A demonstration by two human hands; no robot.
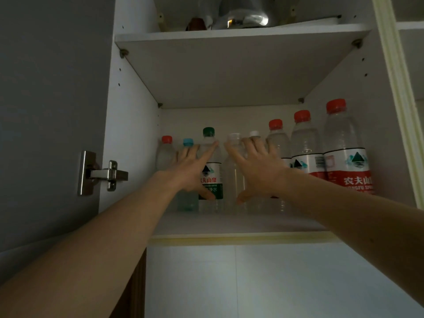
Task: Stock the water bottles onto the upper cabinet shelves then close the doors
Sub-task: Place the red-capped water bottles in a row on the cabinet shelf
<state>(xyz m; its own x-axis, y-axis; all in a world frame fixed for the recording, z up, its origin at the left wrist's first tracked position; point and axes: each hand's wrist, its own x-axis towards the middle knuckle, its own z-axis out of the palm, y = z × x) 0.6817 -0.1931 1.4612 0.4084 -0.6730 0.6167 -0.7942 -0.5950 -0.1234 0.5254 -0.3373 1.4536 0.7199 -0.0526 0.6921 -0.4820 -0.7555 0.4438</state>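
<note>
both hands [229, 171] against shelved bottles [212, 171]

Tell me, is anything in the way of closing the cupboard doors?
Yes. Both arms reach through the doorway: the left hand touches the green-capped bottle, and the right hand is on the clear bottle. The bottles themselves stand inside the shelf.

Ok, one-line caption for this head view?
Left hand and right hand, fingers spread, press against clear plastic water bottles on the white cabinet shelf.

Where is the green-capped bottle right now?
In the head view, the green-capped bottle stands left of centre on the lower cabinet shelf, between the blue-capped bottle and a clear-capped one, under the left hand.
</note>
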